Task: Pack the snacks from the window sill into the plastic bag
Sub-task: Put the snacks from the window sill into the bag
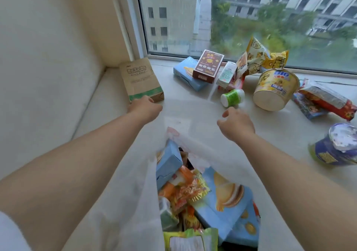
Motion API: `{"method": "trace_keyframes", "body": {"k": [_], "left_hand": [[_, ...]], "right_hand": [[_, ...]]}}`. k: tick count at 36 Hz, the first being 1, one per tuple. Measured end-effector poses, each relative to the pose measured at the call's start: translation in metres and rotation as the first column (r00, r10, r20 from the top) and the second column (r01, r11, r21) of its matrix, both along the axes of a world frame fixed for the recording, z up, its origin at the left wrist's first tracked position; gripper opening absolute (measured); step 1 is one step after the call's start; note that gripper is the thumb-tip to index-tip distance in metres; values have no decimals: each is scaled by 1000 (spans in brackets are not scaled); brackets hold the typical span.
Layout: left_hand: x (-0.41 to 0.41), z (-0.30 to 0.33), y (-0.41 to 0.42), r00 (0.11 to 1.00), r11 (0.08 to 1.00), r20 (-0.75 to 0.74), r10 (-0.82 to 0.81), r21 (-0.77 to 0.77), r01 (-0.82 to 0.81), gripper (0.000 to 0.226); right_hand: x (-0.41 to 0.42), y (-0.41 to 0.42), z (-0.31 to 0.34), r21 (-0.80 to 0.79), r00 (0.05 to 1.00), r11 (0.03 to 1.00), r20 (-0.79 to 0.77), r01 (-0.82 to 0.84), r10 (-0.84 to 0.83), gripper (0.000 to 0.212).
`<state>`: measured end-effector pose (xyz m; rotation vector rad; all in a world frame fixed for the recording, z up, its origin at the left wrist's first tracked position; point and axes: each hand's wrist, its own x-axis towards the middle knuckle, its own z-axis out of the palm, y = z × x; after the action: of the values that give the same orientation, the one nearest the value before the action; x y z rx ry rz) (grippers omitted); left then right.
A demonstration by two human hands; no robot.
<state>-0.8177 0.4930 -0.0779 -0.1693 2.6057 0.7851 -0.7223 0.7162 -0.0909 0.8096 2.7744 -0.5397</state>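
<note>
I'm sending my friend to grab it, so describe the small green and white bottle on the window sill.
On the window sill, look just ahead of the right hand, left of the big yellow noodle cup. The small bottle lies on its side, the only green-banded white cylinder there.

"BIG" in blue capitals on the yellow noodle cup [275,88]. "BERYL'S", upside down, along the near edge of the brown box [208,66]. Print on the paper bag [140,79] too blurred to read.
</note>
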Motion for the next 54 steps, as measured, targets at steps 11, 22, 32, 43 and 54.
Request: {"method": "trace_keyframes", "body": {"k": [11,22,32,43,54], "left_hand": [[-125,-100,27,988,953,-9,153,-261,-150,89],[-182,-160,21,951,898,-172,258,-319,-302,116],[-187,-154,14,908,900,-289,304,-227,-373,118],[-195,-181,-37,817,806,251,519,174,-566,121],[-93,-118,-6,770,669,553,318,444,-596,10]], "right_hand": [[-143,29,-84,-58,1000,998,-8,27,-27,48],[-255,38,-129,-854,562,198,126,480,-818,65],[-248,35,-135,-925,444,111,68,363,-893,59],[-181,-12,-147,-798,778,479,-21,365,-628,42],[-123,-20,-93,-498,958,837,-37,228,-283,39]]}}
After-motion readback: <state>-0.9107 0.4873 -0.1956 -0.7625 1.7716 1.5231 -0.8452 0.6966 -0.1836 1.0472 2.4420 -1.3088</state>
